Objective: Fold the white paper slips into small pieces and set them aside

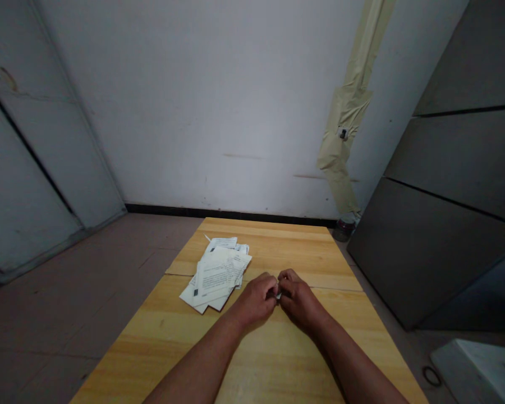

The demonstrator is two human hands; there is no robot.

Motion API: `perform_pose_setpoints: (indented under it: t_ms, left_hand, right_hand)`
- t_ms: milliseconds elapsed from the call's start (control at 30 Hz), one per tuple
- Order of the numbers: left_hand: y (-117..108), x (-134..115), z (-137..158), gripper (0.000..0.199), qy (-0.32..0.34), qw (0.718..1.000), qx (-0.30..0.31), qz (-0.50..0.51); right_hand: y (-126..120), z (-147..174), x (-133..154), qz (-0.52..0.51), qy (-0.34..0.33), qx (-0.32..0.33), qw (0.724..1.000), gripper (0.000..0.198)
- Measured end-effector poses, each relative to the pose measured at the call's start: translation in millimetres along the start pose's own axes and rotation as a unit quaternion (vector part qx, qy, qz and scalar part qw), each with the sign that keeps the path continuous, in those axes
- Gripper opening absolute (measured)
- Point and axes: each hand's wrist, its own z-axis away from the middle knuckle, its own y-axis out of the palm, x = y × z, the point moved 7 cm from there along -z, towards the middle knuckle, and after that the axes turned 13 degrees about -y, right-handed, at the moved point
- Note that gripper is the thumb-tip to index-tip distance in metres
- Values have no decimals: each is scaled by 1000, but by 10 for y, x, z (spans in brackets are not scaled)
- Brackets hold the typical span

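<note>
Pale piece [279, 295], mostly hidden, is pinched by the left hand [257, 297] and right hand [299, 299] over the surface [278, 359].

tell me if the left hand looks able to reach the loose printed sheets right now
Probably yes: the printed sheets lie close beside the left hand on the wooden tabletop, nothing visible between, though it seems busy with a small pale piece.

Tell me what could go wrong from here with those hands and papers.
The small pale piece between the left hand and right hand is mostly hidden, so a slip or tear might go unnoticed. The loose, overlapping papers lie near the left hand; a sideways brush could scatter them.
</note>
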Motion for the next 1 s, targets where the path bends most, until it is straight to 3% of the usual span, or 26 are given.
perform_pose_setpoints:
  t_ms: [200,500,667,1000]
  left_hand:
    - [-50,-33,9,13,19,1000,-5,-1]
    - [-44,101,-22,12,-66,996,3,59]
    - [-59,92,-28,11,-60,995,-11,79]
    - [-36,255,-41,12,-121,982,-41,142]
  right_hand:
    - [-29,-1,49,71,-36,-1,997,24]
    - [-58,-18,127,95,-38,-9,995,21]
    - [-71,-24,73,40,-17,-28,999,21]
    - [-106,-28,63,-60,25,-49,997,8]
